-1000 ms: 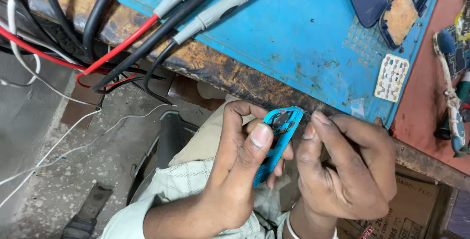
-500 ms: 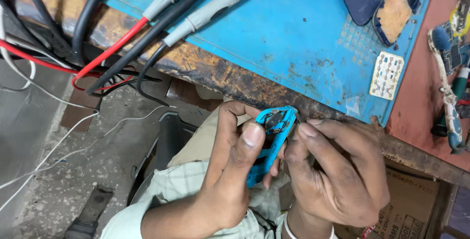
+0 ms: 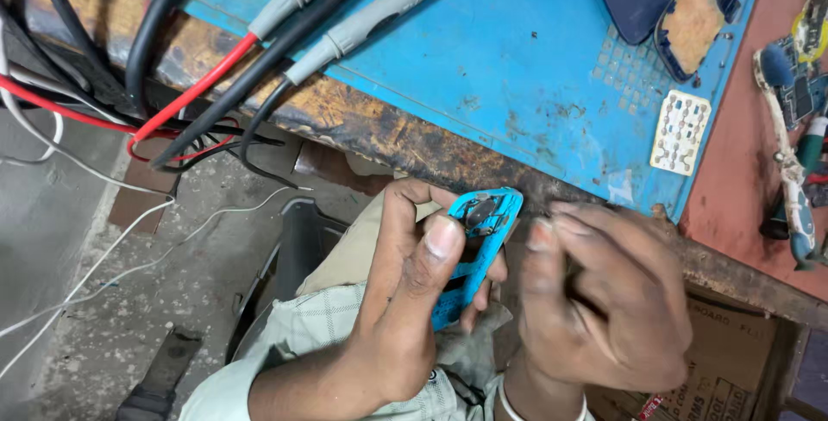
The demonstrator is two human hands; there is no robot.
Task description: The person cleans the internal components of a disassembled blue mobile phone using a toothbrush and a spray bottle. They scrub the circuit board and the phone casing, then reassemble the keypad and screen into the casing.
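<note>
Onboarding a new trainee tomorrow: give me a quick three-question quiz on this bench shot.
1. True or false: the left hand grips the small bright-blue plastic phone frame.
2. What does the frame lie above? A) the worn blue bench mat B) the person's lap, off the bench C) the reddish mat
3. Fill in: the right hand is beside the frame, and its motion blur hides whether its ____ touch it.

Key: 1 true; 2 B; 3 fingertips.

Even, soft daylight falls on the blue desk [image 3: 517, 59] without glare; the right hand [image 3: 604, 300] is motion-blurred, while cables stay sharp.
</note>
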